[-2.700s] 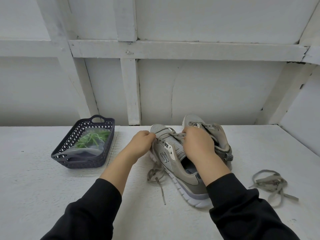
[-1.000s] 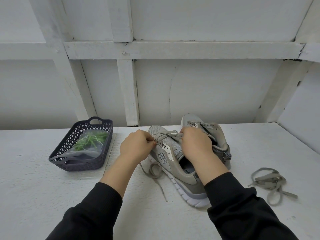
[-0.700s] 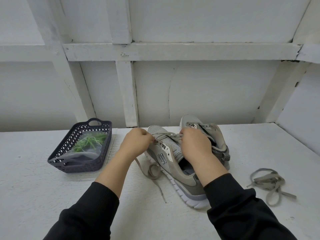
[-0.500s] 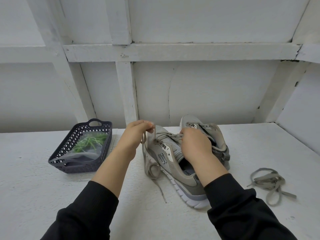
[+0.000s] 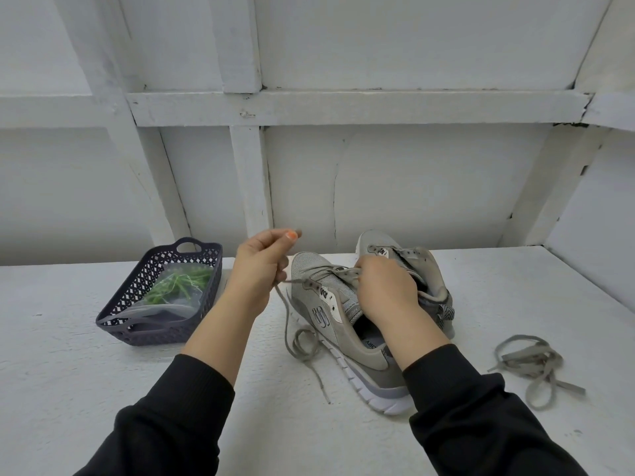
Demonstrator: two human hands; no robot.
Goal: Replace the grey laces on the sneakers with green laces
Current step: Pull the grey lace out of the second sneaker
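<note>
Two grey sneakers stand side by side on the white table. The near sneaker [image 5: 330, 314] still carries a grey lace [image 5: 295, 334] in its front eyelets; the lace's loose part trails down onto the table left of the shoe. My left hand [image 5: 261, 269] is raised left of the toe and pinches this lace, pulling it up and away. My right hand [image 5: 381, 290] rests curled over the near sneaker's tongue and grips it at the eyelets. The far sneaker [image 5: 412, 262] has bare eyelets. Green laces [image 5: 178, 285] lie in a clear bag inside a basket.
A dark perforated basket [image 5: 137, 331] sits at the left of the table. A removed grey lace [image 5: 529, 364] lies in a loose heap at the right. A white panelled wall [image 5: 378, 187] rises right behind the shoes.
My left hand rose from beside the shoe's toe, up and to the left, drawing the grey lace out through the eyelets. My right hand stayed on the sneaker.
</note>
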